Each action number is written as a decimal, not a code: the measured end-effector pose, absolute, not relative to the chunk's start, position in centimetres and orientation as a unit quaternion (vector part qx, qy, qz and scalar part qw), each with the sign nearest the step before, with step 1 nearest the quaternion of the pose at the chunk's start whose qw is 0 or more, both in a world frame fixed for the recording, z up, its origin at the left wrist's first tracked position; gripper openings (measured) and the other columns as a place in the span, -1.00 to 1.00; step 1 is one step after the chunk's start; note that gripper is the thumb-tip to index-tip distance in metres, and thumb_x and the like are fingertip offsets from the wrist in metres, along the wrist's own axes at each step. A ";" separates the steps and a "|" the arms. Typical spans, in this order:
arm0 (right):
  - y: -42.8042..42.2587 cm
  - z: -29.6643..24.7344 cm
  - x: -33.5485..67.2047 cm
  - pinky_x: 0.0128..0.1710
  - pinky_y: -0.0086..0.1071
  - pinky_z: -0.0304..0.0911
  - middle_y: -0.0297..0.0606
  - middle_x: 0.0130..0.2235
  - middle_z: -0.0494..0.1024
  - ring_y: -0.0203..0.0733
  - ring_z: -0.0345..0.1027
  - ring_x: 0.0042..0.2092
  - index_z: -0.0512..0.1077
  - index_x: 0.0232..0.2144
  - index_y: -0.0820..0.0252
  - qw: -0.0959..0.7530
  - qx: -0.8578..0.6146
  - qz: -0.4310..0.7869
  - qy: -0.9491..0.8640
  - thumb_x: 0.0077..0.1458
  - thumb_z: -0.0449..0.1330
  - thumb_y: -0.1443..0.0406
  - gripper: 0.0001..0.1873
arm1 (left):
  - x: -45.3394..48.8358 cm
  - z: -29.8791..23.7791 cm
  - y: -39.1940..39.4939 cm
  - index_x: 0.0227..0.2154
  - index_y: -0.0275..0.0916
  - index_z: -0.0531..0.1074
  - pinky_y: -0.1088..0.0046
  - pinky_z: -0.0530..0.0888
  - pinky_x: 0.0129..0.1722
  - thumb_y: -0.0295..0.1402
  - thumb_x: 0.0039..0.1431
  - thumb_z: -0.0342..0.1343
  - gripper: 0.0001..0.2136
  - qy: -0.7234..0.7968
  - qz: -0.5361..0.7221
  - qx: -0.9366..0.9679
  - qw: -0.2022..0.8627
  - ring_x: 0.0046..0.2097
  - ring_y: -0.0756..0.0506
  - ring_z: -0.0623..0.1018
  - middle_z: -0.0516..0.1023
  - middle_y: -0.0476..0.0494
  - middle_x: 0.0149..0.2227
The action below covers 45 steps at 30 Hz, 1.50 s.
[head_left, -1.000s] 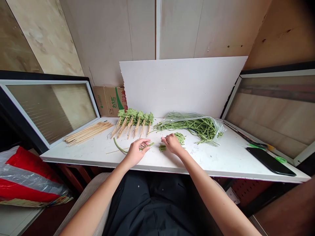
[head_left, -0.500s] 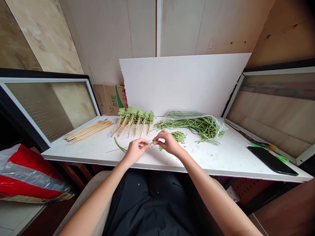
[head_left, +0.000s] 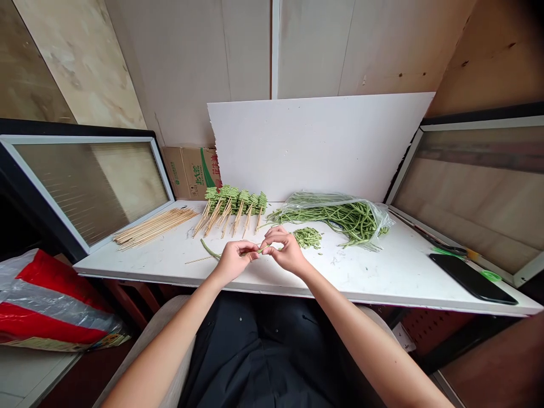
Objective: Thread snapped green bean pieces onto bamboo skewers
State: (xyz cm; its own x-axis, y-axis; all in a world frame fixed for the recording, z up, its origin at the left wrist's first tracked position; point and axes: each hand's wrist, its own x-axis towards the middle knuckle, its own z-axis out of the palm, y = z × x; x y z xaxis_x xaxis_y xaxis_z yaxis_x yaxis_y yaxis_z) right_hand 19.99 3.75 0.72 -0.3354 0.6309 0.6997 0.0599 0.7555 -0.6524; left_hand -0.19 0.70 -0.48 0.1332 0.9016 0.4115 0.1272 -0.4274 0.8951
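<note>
Pinching the long green bean [head_left: 209,250] with both left hand [head_left: 233,262] and right hand [head_left: 290,254], just in from the middle of the table's [head_left: 361,277] front edge. Since a second ago, brought the right from beside the short pieces [head_left: 308,238] to the bean's end, seemingly turning back to breaking it down. Cannot tell whether snapped through.

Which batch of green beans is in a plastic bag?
The long beans at back right, partly inside the clear bag; the skewered pieces and the small cut pile lie outside it.
</note>
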 end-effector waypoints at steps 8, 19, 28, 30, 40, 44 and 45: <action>4.2 0.0 19.3 0.02 -0.10 0.34 -0.20 -0.33 0.60 0.01 0.45 -0.09 0.69 -0.42 0.04 0.556 -0.203 0.421 -0.687 -0.04 0.56 0.05 -0.75 | 0.4 0.0 0.4 -0.38 -0.31 0.67 0.42 0.56 -0.38 -0.23 -0.04 0.49 -0.74 0.362 0.572 0.611 0.411 -0.45 -0.03 0.54 0.64 -0.15 -0.41; 9.0 1.2 26.2 -0.25 -0.23 0.34 -0.12 -0.18 0.62 -0.03 0.46 -0.15 0.67 -0.32 0.11 0.608 -0.358 0.307 -0.639 0.01 0.46 -0.06 -0.60 | -0.6 -0.7 1.3 -0.32 -0.33 0.70 0.41 0.56 -0.42 -0.13 0.01 0.49 -0.67 0.389 0.558 0.630 0.374 -0.46 -0.05 0.55 0.68 -0.22 -0.38; 9.4 -3.0 25.9 -0.07 -0.11 0.30 -0.07 -0.30 0.67 0.17 0.37 -0.05 0.75 -0.29 0.09 0.329 -0.438 0.127 -0.827 0.09 0.48 0.04 -0.73 | 0.0 -1.4 0.9 -0.08 -0.27 0.71 0.25 0.65 -0.05 -0.19 0.21 0.36 -0.69 0.365 0.513 0.703 0.329 -0.07 -0.20 0.68 0.68 -0.34 -0.07; 9.4 -3.0 26.0 -0.06 -0.12 0.31 -0.08 -0.28 0.68 0.17 0.36 -0.03 0.75 -0.27 0.08 0.313 -0.433 0.127 -0.836 0.05 0.52 0.09 -0.74 | 0.0 -1.2 0.8 -0.06 -0.24 0.71 0.23 0.64 0.00 -0.21 0.23 0.33 -0.71 0.366 0.508 0.712 0.319 -0.04 -0.20 0.66 0.66 -0.32 -0.07; 5.8 1.6 23.3 -0.12 -0.25 0.41 -0.08 -0.11 0.71 -0.03 0.56 -0.11 0.70 -0.20 0.18 0.332 -0.280 0.386 -0.814 0.32 0.19 -0.16 -0.44 | 0.4 -2.6 1.2 0.28 -0.28 0.41 0.23 0.59 0.00 -0.19 0.14 0.41 -0.33 0.416 0.525 0.652 0.356 -0.12 -0.15 0.64 0.62 -0.18 -0.20; 4.4 2.4 22.1 -0.18 -0.27 0.36 -0.16 -0.23 0.71 -0.10 0.51 -0.23 0.72 -0.23 0.11 0.363 -0.255 0.332 -0.832 0.15 0.41 -0.10 -0.57 | 0.7 -2.6 1.0 0.25 -0.26 0.39 0.28 0.56 -0.01 -0.19 0.17 0.40 -0.37 0.412 0.526 0.661 0.341 -0.11 -0.13 0.65 0.63 -0.17 -0.20; 4.3 2.4 22.0 -0.19 -0.27 0.35 -0.17 -0.26 0.71 -0.11 0.50 -0.25 0.72 -0.25 0.10 0.377 -0.259 0.319 -0.830 0.14 0.42 -0.08 -0.61 | 0.6 -2.5 1.0 0.21 -0.25 0.43 0.30 0.57 -0.03 -0.20 0.17 0.40 -0.42 0.417 0.519 0.669 0.331 -0.12 -0.13 0.65 0.63 -0.17 -0.20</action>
State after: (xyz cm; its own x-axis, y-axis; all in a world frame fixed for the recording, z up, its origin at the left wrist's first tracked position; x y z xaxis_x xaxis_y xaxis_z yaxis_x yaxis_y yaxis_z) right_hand 22.03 4.33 2.41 -0.5821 0.6701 0.4606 0.1890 0.6625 -0.7249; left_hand 0.58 0.98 -2.50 0.1134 0.9012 0.4184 0.2139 -0.4334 0.8754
